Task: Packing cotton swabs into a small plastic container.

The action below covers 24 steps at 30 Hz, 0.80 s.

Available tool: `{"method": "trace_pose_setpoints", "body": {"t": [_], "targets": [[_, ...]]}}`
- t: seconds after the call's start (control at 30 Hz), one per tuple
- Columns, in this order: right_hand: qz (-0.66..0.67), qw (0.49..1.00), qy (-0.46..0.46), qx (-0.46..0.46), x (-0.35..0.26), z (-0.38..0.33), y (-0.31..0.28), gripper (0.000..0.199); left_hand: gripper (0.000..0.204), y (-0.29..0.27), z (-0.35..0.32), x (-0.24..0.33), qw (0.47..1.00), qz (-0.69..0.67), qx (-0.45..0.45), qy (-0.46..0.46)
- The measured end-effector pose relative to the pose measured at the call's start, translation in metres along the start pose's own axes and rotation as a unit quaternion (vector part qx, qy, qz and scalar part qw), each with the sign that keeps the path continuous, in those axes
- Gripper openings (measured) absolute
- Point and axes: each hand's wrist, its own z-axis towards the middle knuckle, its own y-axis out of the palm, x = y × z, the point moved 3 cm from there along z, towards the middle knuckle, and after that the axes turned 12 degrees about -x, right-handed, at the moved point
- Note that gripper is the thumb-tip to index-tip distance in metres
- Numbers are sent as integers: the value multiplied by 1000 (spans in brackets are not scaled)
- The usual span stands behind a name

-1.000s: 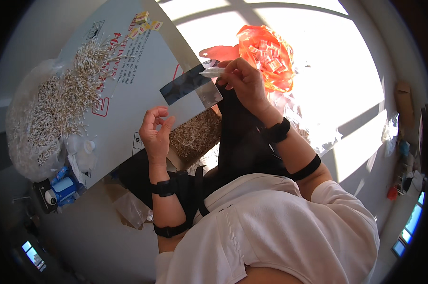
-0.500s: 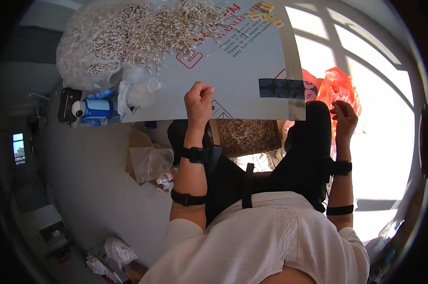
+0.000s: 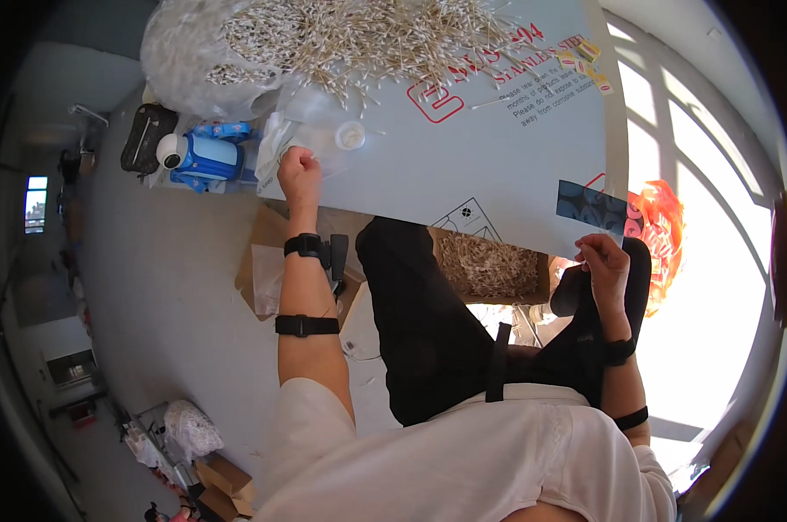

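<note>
Head view, looking down. Grey worktop (image 3: 498,165) with printed lettering and red marks, set at a slant. Large heap of cotton swabs (image 3: 367,43) along its far side, partly inside a big clear plastic bag (image 3: 180,65) at the left, the rest loose; a lone swab lies apart, right of the heap, near the print.

Left hand (image 3: 300,184) at the near left edge of the worktop, just beside crumpled thin plastic bags (image 3: 276,130). Its grip is curled, fingertips drawn in to the thumb; cannot tell whether it pinches any of the plastic. Small round white tub (image 3: 350,135) on the worktop, right of those bags. Blue-and-white bottle (image 3: 211,157) and black case (image 3: 150,139) further left, bottle between case and bags.

Right hand (image 3: 609,274) at the near right edge, close to a dark rectangular patch (image 3: 589,206) on the worktop. Its grip is bent, thumb and forefinger close together; cannot tell whether anything sits between the tips.

Small yellow packets (image 3: 589,56) near the far right edge. Orange-red plastic bag (image 3: 663,235) beyond the right edge, in strong sunlight.

Below the near edge, an open cardboard box (image 3: 489,265) full of more swabs, between the knees of the black trousers (image 3: 428,322). Black bands on both wrists and forearms.
</note>
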Motion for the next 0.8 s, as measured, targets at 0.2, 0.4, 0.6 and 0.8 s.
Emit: {"method": "trace_pose_setpoints", "body": {"t": [0.2,0.4,0.6,0.8], "targets": [[-4,1000,16,-13,-1,5,12,8,21,21,9,50,998,-18,-34,51],[-61,998,-4,-25,-6,9,23,7,5,41,34,75,957,240,-147,70],[-48,998,-13,-27,-4,8,22,8,4,23,31,70,990,38,-131,26],[-59,997,-24,-35,-2,7,21,6,15,-15,9,32,992,-17,-53,-117]]}}
